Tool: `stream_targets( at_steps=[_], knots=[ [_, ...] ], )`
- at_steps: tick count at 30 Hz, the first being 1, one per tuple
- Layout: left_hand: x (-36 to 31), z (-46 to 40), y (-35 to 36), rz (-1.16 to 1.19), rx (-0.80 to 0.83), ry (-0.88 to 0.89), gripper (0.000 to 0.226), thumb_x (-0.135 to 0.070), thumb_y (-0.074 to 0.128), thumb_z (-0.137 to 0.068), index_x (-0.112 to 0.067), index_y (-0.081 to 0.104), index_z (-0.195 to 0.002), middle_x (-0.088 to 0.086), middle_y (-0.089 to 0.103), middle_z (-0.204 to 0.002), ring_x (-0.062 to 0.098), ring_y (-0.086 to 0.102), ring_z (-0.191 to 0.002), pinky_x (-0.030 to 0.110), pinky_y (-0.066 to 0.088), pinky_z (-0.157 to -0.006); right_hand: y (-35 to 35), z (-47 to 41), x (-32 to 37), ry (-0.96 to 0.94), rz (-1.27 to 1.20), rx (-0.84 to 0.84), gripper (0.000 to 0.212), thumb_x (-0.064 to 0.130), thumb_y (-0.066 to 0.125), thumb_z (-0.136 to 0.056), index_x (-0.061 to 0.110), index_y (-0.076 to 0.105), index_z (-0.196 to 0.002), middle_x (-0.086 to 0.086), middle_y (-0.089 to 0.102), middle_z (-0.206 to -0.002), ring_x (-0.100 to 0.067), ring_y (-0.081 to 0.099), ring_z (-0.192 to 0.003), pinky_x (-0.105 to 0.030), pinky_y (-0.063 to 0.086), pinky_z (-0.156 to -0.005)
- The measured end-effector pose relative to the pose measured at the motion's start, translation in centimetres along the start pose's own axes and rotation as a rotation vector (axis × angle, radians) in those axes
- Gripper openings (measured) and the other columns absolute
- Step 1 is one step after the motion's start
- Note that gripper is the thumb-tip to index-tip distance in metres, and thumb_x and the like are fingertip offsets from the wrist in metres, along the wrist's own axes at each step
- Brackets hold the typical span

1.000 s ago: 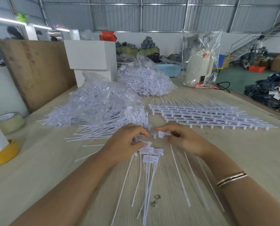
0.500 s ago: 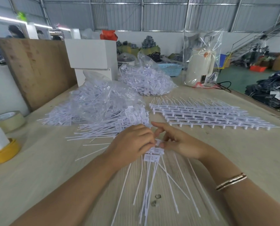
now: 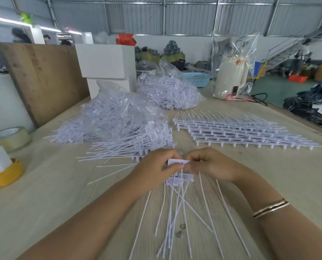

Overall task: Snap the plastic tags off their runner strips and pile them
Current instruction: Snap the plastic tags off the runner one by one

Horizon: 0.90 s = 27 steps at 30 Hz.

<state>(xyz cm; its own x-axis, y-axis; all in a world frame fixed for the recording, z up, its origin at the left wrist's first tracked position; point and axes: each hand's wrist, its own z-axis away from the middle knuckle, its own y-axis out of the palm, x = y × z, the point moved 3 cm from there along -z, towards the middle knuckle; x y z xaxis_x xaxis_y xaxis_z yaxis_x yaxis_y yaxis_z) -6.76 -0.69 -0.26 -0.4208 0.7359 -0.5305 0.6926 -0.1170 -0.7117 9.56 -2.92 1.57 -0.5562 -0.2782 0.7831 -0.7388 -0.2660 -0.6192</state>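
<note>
My left hand (image 3: 156,169) and my right hand (image 3: 210,165) meet at the table's middle, each pinching an end of a small white plastic tag (image 3: 178,162). Under my fingers hang several more tag heads (image 3: 179,180) whose long thin white tails (image 3: 177,214) fan toward me over the wood. A loose pile of separated tags (image 3: 137,141) lies just beyond my left hand. Stacked runner strips (image 3: 240,131) with tags still attached lie beyond my right hand.
Two clear bags of white tags (image 3: 119,113) (image 3: 169,91) sit farther back. A white box (image 3: 107,61), a bagged kettle (image 3: 231,77), a tape roll (image 3: 10,136) and a yellow tape roll (image 3: 4,173) stand around. A wooden board (image 3: 44,77) leans at left.
My hands closed together from slightly apart and now both pinch one tag. The tails beneath them have bunched and crossed.
</note>
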Motion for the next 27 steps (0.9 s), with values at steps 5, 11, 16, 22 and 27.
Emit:
stream_targets(
  at_steps=[5, 11, 16, 22, 27],
  knots=[
    [-0.1, 0.0, -0.5, 0.126, -0.083, -0.017, 0.007, -0.022, 0.070, -0.083, -0.027, 0.068, -0.087, -0.024, 0.061, -0.068, -0.004, 0.052, -0.059, 0.008, 0.035, -0.056, 0.0, -0.2, -0.4, 0.024, -0.181, -0.003, 0.035, 0.005, 0.050, -0.094, 0.018, 0.060, -0.062, 0.010, 0.048, -0.053, -0.003, 0.042, -0.050, -0.012, 0.034, -0.054],
    [-0.7, -0.1, -0.4, 0.151, -0.166, -0.020, 0.011, -0.021, 0.074, -0.079, -0.030, 0.069, -0.082, -0.030, 0.062, -0.068, -0.003, 0.053, -0.060, 0.009, 0.037, -0.057, -0.1, -0.2, -0.8, 0.047, -0.358, -0.018, 0.044, 0.007, 0.052, -0.090, 0.023, 0.064, -0.051, 0.002, 0.048, -0.049, -0.008, 0.040, -0.042, -0.016, 0.030, -0.048],
    [-0.6, -0.3, -0.4, 0.250, -0.192, -0.050, 0.024, -0.022, 0.073, -0.080, -0.043, 0.064, -0.074, 0.004, 0.065, -0.066, 0.019, 0.054, -0.056, 0.025, 0.038, -0.056, -0.1, -0.6, -1.2, 0.078, -0.420, -0.096, 0.025, 0.017, 0.060, -0.083, 0.017, 0.064, -0.058, -0.014, 0.033, -0.056, -0.025, 0.027, -0.044, -0.031, 0.021, -0.054],
    [-0.2, -0.4, -0.3, 0.585, -0.167, -0.116, 0.016, -0.014, 0.066, -0.085, -0.028, 0.063, -0.078, -0.001, 0.071, -0.079, 0.023, 0.067, -0.076, 0.039, 0.055, -0.072, 0.0, -0.6, -0.9, -0.060, -0.574, -0.034, 0.015, 0.017, 0.056, -0.081, 0.010, 0.056, -0.068, -0.023, 0.042, -0.059, -0.030, 0.039, -0.053, -0.024, 0.033, -0.057],
    [0.2, 0.0, -0.6, 0.736, -0.137, -0.166, 0.007, -0.014, 0.061, -0.086, -0.020, 0.061, -0.086, -0.011, 0.070, -0.079, 0.001, 0.065, -0.074, 0.011, 0.047, -0.068, -1.2, -0.4, -1.2, -0.101, -0.675, -0.036, 0.017, 0.018, 0.054, -0.084, 0.005, 0.052, -0.072, -0.008, 0.040, -0.056, -0.014, 0.039, -0.048, -0.024, 0.030, -0.051]
  ],
)
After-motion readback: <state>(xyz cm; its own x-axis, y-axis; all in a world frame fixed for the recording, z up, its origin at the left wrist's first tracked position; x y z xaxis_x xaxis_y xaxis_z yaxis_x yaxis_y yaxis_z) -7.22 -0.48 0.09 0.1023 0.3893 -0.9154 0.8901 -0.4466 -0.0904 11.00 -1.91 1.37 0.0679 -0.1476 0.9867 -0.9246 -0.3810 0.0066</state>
